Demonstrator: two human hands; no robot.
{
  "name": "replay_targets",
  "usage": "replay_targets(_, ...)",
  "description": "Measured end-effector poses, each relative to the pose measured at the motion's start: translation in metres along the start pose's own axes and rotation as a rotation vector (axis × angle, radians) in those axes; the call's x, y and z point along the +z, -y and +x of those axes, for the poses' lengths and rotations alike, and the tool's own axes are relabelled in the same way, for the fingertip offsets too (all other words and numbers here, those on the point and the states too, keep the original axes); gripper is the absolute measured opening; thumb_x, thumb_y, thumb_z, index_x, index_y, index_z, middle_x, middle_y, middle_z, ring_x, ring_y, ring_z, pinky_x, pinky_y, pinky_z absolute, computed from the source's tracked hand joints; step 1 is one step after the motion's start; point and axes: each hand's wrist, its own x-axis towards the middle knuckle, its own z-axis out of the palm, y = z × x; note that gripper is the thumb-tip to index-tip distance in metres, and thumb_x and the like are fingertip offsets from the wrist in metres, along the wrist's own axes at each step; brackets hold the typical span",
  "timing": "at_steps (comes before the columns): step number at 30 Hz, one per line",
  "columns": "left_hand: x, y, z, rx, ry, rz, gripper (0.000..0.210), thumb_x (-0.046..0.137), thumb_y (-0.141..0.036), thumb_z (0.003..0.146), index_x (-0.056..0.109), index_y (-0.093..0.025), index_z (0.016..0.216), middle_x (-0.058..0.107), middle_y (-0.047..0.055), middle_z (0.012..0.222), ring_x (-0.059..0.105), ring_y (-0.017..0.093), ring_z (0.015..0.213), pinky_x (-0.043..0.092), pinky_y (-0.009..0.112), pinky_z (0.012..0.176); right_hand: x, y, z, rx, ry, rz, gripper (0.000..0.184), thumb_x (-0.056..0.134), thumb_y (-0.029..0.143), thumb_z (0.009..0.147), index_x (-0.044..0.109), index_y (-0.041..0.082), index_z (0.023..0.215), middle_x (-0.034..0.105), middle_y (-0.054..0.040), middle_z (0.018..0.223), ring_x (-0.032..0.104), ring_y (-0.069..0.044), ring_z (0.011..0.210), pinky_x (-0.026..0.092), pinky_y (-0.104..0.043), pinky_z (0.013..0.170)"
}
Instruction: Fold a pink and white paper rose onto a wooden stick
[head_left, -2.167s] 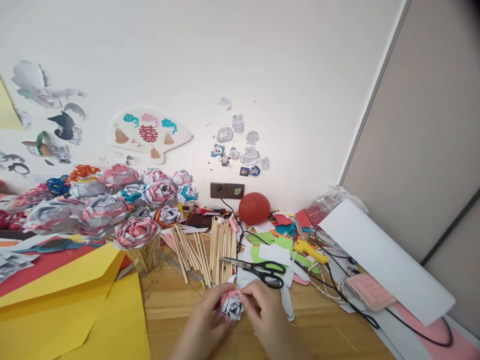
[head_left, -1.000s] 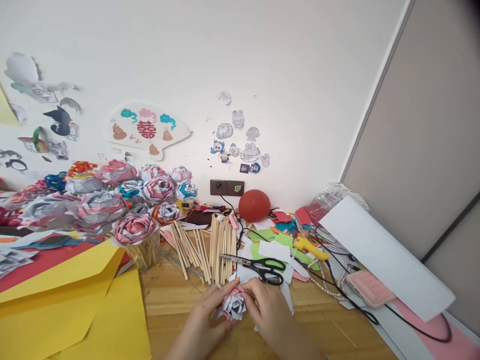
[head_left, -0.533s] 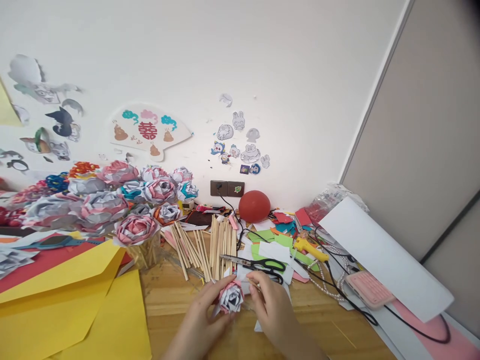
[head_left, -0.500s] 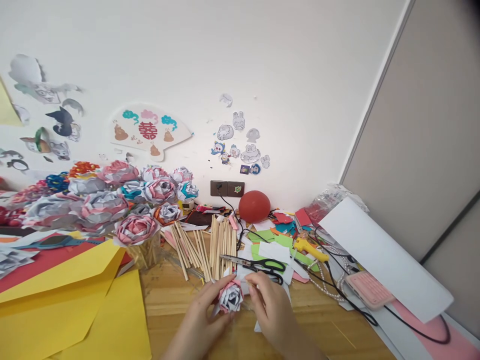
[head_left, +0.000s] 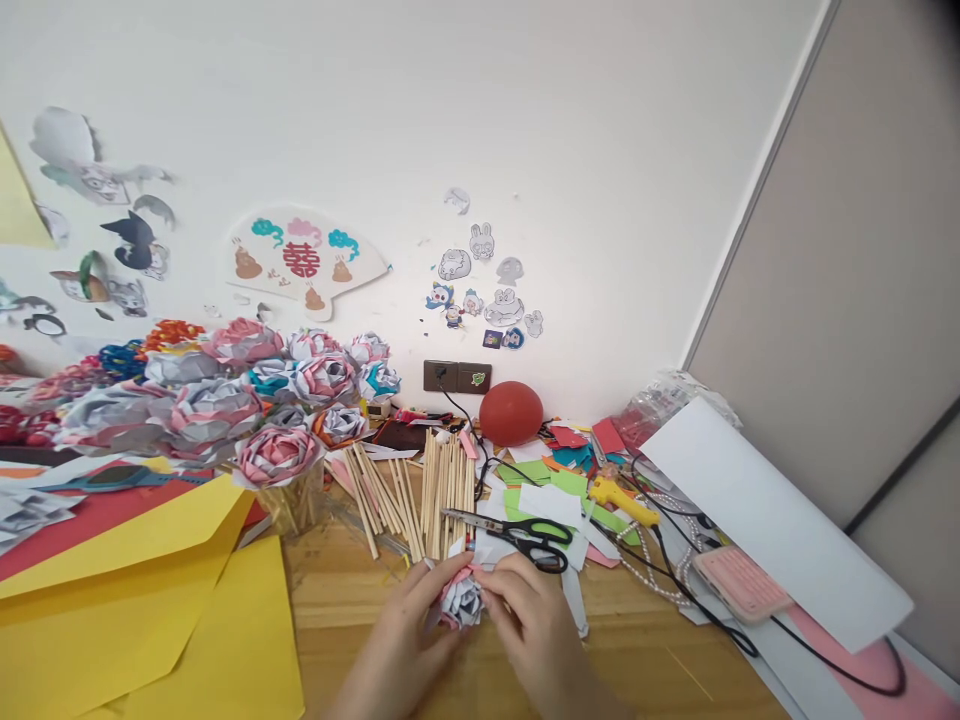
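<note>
A small paper flower (head_left: pixel 461 601) with white and pink folded petals is held low over the wooden table (head_left: pixel 352 600). My left hand (head_left: pixel 409 620) is closed around its left side, thumb below and fingers above. With fingertips pinched together, my right hand (head_left: pixel 529 610) presses at the flower's upper right edge; whether a small piece lies between those fingertips is hidden. Just beyond my hands lie black-handled scissors (head_left: pixel 536 532), blades pointing left. Wooden sticks (head_left: pixel 450 490) are spread behind the flower.
Finished paper flowers (head_left: pixel 277 455) stand in a holder at the left, beside yellow paper sheets (head_left: pixel 217 630). A red balloon (head_left: pixel 511 413) sits by the wall. Coloured paper scraps (head_left: pixel 555 490), a yellow glue gun (head_left: pixel 622 498) with its cable, and a pink keyboard-like device (head_left: pixel 739 580) lie at the right.
My right hand has moved left, and its fingertips now meet the flower's edge instead of being apart from it. My left hand keeps its hold. The view has shifted slightly.
</note>
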Motion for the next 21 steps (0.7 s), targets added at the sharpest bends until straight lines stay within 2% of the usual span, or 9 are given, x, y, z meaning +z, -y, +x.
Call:
replay_targets(7, 0.0007, 0.0008, -0.0004, -0.008, 0.040, 0.001, 0.052, 0.053, -0.004, 0.065, 0.057, -0.026, 0.112, 0.064, 0.005, 0.096, 0.060, 0.021, 0.089, 0.048, 0.032, 0.080, 0.0006, -0.0021, -0.0004, 0.019, -0.001, -0.048, 0.017, 0.039, 0.019, 0.089, 0.057, 0.019, 0.089, 0.059, -0.0032, 0.075, 0.057, -0.015, 0.066, 0.045, -0.023, 0.059)
replay_targets(15, 0.0020, 0.0036, -0.0017, 0.017, 0.063, 0.036, 0.056, 0.049, 0.001, 0.064, 0.057, -0.025, 0.112, 0.062, 0.006, 0.094, 0.059, 0.020, 0.089, 0.047, 0.030, 0.080, -0.0017, -0.0062, -0.0022, -0.204, 0.033, -0.252, 0.028, 0.031, 0.021, 0.094, 0.058, 0.017, 0.090, 0.061, -0.0050, 0.076, 0.058, -0.013, 0.062, 0.045, -0.022, 0.055)
replay_targets(18, 0.0024, 0.0047, -0.0029, 0.020, 0.068, 0.055, 0.056, 0.048, 0.000, 0.065, 0.056, -0.026, 0.113, 0.061, 0.005, 0.090, 0.060, 0.019, 0.084, 0.048, 0.030, 0.077, -0.0016, -0.0047, -0.0004, -0.197, -0.002, -0.279, 0.028, 0.032, 0.021, 0.093, 0.058, 0.017, 0.082, 0.060, -0.0035, 0.070, 0.057, -0.013, 0.058, 0.043, -0.023, 0.053)
replay_targets(21, 0.0023, 0.0045, -0.0042, 0.026, 0.069, 0.062, 0.056, 0.048, 0.000, 0.065, 0.055, -0.027, 0.114, 0.060, 0.004, 0.091, 0.060, 0.019, 0.083, 0.049, 0.030, 0.077, 0.0000, -0.0039, -0.0008, -0.123, -0.015, -0.202, 0.024, 0.034, 0.023, 0.092, 0.054, 0.018, 0.080, 0.058, -0.0014, 0.066, 0.056, -0.013, 0.056, 0.042, -0.022, 0.052)
